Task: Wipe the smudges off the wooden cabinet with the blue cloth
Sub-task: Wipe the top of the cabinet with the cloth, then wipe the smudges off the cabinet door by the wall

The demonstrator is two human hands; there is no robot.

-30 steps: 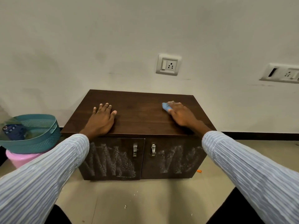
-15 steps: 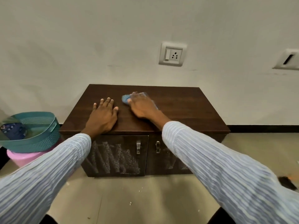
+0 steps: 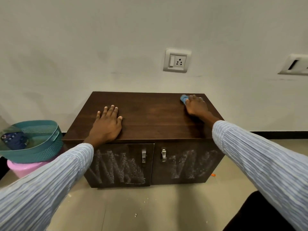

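We're mid-wipe on the wooden cabinet [image 3: 150,117] top: right hand [image 3: 196,106] grips the blue cloth [image 3: 183,98] at the back-right corner, left hand [image 3: 106,124] flat and open near the front-left edge; next, the chalky door smudges [image 3: 120,167].

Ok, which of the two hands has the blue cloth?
The right hand, at the cabinet top's far right corner, grips the blue cloth. The left hand lies flat, holding nothing.

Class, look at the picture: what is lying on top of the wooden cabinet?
On the cabinet top the left hand rests flat, and the right hand holds a blue cloth near the back right corner. Most of the cloth is hidden under that hand.
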